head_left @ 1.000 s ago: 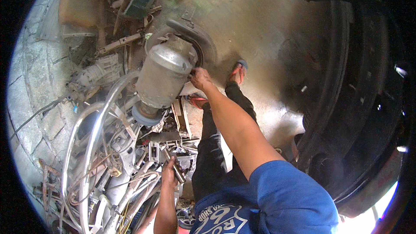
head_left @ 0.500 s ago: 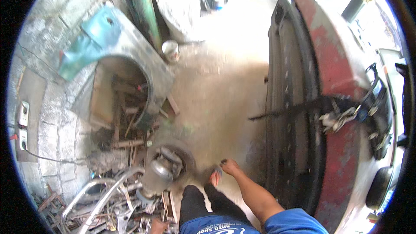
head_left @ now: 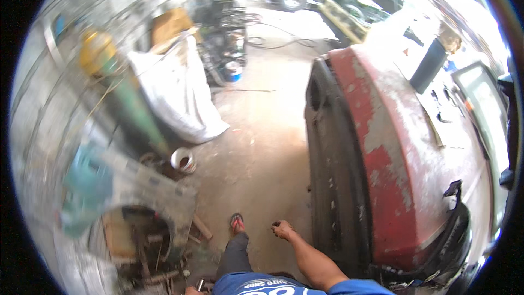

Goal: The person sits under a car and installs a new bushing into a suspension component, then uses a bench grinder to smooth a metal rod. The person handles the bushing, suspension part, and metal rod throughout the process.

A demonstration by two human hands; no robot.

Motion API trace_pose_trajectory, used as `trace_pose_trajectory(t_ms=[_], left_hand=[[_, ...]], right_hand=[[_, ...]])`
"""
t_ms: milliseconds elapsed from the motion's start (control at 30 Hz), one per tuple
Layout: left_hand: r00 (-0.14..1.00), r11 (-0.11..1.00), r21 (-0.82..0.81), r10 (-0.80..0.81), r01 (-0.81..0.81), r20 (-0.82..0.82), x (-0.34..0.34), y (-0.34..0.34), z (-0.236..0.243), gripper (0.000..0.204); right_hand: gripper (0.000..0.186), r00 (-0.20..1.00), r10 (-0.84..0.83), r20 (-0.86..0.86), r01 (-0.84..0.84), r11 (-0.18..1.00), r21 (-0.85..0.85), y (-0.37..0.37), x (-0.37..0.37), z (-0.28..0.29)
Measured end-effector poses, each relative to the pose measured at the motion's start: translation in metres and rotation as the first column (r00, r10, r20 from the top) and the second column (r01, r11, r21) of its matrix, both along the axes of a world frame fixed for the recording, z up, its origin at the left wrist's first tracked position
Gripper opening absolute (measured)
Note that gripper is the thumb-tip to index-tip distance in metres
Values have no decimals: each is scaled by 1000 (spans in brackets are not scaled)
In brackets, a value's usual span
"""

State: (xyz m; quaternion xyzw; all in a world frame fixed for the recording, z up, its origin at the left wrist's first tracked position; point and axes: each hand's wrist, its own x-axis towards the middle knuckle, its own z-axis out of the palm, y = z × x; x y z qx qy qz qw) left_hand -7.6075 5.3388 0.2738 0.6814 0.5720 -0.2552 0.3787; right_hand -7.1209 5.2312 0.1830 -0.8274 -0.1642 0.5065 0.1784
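Note:
My right hand (head_left: 282, 230) hangs over the concrete floor in front of me, its fingers curled in. A small dark patch shows at the fingers; I cannot make out what, if anything, is inside. At the lower edge my left hand (head_left: 192, 290) shows only in part. Against its fingers sits a small shiny metal piece (head_left: 201, 284), too cut off to name. To the right of my right arm stands a red car body panel (head_left: 376, 169) with peeling paint and a black inner side. My foot in a red-strapped sandal (head_left: 237, 222) is on the floor.
On the left a teal and grey fender (head_left: 158, 177) leans near scrap metal. Beyond it are a white bucket (head_left: 184, 160), a green gas cylinder (head_left: 134, 104) with a yellow top, and a white sack (head_left: 180, 93). A hose (head_left: 289, 41) crosses the floor farther off.
I have walked forward: the fender, bucket and red panel have shifted nearer, and the wheel and chrome tubes have left the view. Both hands keep much the same pose.

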Motion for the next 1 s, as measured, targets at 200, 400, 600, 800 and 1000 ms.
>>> trace_pose_trajectory(t_ms=[200,400,600,800,1000], left_hand=[[971,969,88,-235,231,37,207,221,25,53],[887,881,175,-457,440,64,421,411,10,54],[695,677,348,-713,648,92,559,558,0,54],[621,595,437,-777,674,100,730,697,-6,56],[645,817,77,-505,572,573,1046,850,50,72]], right_hand=[[43,962,-260,-88,264,963,45,90,164,54],[45,933,-358,32,359,933,-9,236,321,33],[42,993,113,45,-116,990,76,455,500,40],[39,986,116,123,-162,864,477,634,690,113],[53,968,240,69,-229,747,624,765,828,200]])
